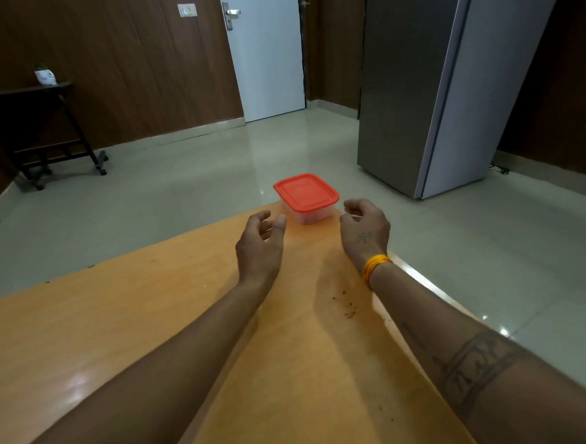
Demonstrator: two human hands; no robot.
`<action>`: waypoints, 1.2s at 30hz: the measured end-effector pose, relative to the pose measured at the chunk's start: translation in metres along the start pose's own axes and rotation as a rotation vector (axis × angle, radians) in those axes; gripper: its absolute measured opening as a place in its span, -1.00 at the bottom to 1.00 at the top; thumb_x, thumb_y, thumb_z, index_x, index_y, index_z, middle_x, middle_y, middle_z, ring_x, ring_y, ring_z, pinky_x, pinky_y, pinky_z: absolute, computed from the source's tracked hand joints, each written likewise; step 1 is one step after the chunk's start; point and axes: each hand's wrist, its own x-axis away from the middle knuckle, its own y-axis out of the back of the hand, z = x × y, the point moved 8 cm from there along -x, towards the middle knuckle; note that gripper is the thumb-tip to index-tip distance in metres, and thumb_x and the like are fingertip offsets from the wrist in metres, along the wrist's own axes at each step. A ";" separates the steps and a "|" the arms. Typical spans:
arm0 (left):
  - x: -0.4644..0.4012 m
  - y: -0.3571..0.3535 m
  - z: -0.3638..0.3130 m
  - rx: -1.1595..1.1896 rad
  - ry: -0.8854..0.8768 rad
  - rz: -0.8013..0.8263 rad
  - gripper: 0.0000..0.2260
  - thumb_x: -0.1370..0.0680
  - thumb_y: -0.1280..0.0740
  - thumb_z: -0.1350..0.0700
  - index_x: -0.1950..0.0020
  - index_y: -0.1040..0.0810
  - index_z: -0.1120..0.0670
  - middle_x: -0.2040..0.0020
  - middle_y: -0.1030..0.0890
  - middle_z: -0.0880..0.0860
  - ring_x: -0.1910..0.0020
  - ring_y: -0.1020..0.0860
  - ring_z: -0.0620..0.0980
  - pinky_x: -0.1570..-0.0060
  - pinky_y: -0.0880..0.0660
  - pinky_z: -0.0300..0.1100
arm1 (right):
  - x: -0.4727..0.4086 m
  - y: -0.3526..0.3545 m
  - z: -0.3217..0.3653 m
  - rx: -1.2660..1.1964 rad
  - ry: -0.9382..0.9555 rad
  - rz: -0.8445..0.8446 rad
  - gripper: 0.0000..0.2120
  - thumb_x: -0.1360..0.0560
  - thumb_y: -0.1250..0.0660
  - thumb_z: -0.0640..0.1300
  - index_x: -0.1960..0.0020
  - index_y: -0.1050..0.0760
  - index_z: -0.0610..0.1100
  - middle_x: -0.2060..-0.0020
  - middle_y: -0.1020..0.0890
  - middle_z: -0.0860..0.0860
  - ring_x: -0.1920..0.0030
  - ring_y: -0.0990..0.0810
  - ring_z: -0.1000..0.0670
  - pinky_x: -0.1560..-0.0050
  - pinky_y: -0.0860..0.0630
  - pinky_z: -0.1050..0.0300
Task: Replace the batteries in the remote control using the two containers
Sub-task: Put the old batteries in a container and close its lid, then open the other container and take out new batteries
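Red-lidded, the clear plastic container (306, 198) is seen closed at the far corner of the orange wooden table (121, 330), set close to the edges that meet there. Its contents cannot be made out through the wall. Only this one container is shown; no remote control or batteries are seen.

Bare tabletop is spread wide toward the left and toward the viewer, while on the right the table edge runs diagonally just beyond the right forearm. A few dark crumbs (349, 311) are scattered on the surface between the forearms, nearer the right one. Past the far edge, glossy pale floor tiles are laid out to a white door (267, 55) and a tall grey refrigerator (423, 92); a dark side table (45, 125) carrying a small white plant pot (45, 76) is placed against the left wall.

The left hand (260, 243) is held near the container's left side, fingers loosely curled and spread, nothing gripped, the thumb close to the container but apart from it. The right hand (364, 230) is held near the container's right side, fingers curled inward, nothing held, no contact seen. An orange thread band (374, 268) is worn on the right wrist.
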 end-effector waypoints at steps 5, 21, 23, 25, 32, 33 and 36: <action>0.061 0.064 -0.016 0.160 0.041 -0.030 -0.73 -0.62 -0.32 -0.20 -0.06 -0.67 -0.04 0.00 -0.73 -0.02 -0.04 -0.69 0.05 -0.09 -0.66 0.19 | 0.086 0.003 0.039 -0.155 0.022 0.059 -0.82 -0.59 -0.40 -0.12 -0.17 -0.65 -0.10 0.06 -0.66 0.11 0.10 -0.60 0.23 -0.08 -0.63 0.05; 0.249 0.321 -0.035 0.248 0.069 -0.193 -0.76 -0.72 -0.28 0.03 -0.11 -0.69 0.14 -0.04 -0.75 0.09 -0.03 -0.73 0.06 0.06 -0.66 -0.01 | 0.383 -0.052 0.158 -0.497 -0.103 0.538 -0.88 -0.64 -0.36 -0.04 -0.06 -0.66 -0.03 0.01 -0.74 -0.03 -0.07 -0.71 -0.02 -0.03 -0.71 -0.05; 0.267 0.355 -0.027 0.263 0.084 -0.230 -0.75 -0.71 -0.30 0.04 -0.09 -0.69 0.17 -0.05 -0.75 0.13 -0.02 -0.72 0.08 0.06 -0.65 0.00 | 0.414 -0.064 0.170 -0.507 -0.093 0.582 -0.88 -0.64 -0.35 -0.06 -0.09 -0.65 -0.04 0.01 -0.74 -0.03 -0.06 -0.71 -0.01 -0.01 -0.70 -0.03; 0.286 0.388 -0.016 0.267 0.119 -0.256 -0.74 -0.71 -0.31 0.03 -0.07 -0.69 0.18 -0.05 -0.75 0.15 0.01 -0.72 0.07 0.07 -0.64 0.00 | 0.446 -0.077 0.179 -0.496 -0.072 0.626 -0.87 -0.64 -0.36 -0.09 -0.13 -0.65 -0.06 0.01 -0.73 -0.03 -0.05 -0.71 -0.01 0.01 -0.70 -0.02; 0.346 0.505 0.035 0.287 0.227 -0.433 -0.79 -0.69 -0.33 0.05 -0.01 -0.68 0.14 -0.07 -0.74 0.19 0.08 -0.69 0.04 0.11 -0.59 -0.01 | 0.539 -0.141 0.198 -0.465 -0.038 0.755 -0.90 -0.62 -0.38 -0.14 -0.08 -0.66 -0.04 0.05 -0.74 -0.06 -0.03 -0.72 -0.08 0.06 -0.69 -0.02; 0.352 0.521 0.041 0.291 0.238 -0.464 -0.80 -0.69 -0.34 0.06 -0.02 -0.68 0.15 -0.07 -0.74 0.21 0.09 -0.69 0.03 0.12 -0.59 -0.02 | 0.552 -0.152 0.199 -0.453 -0.029 0.773 -0.90 -0.61 -0.37 -0.14 -0.08 -0.66 -0.04 0.05 -0.74 -0.07 -0.04 -0.71 -0.10 0.07 -0.68 -0.02; 0.365 0.566 0.061 0.272 0.267 -0.564 -0.77 -0.68 -0.35 0.04 -0.04 -0.70 0.17 -0.05 -0.74 0.19 0.07 -0.69 0.05 0.11 -0.61 0.00 | 0.587 -0.185 0.207 -0.374 0.018 0.836 -0.89 -0.61 -0.37 -0.05 -0.08 -0.65 0.07 0.04 -0.73 0.05 -0.05 -0.71 -0.04 -0.01 -0.72 -0.06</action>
